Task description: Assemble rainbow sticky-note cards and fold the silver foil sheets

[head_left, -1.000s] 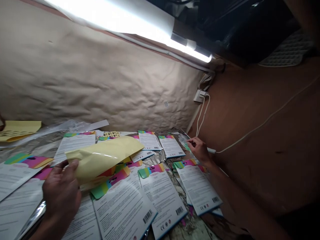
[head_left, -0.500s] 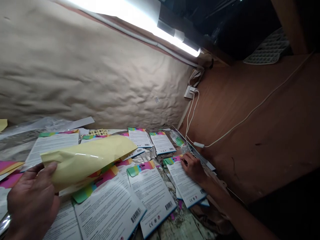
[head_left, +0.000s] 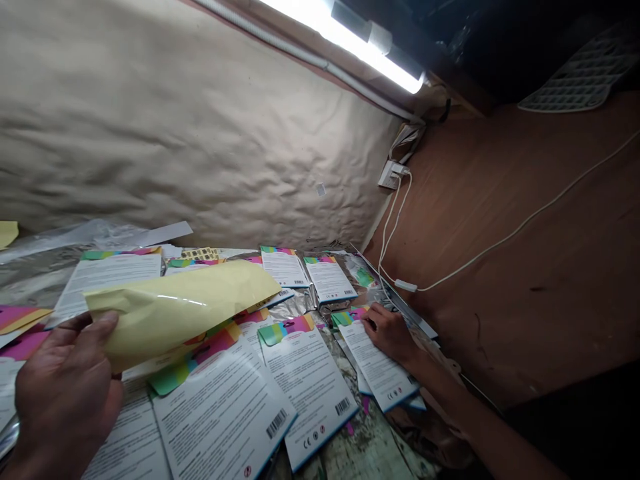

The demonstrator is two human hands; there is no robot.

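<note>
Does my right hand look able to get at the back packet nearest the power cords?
Probably yes: your right hand is close by, at the top of a nearer packet, and nothing seems to lie across the back packet. The yellow sheet in your left hand is off to its left.

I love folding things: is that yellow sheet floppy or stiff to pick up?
The yellow sheet is probably bendy, since it curves beyond the left hand. It's likely light, pinched at just one end. Its glare hints at a slippery surface.
</note>
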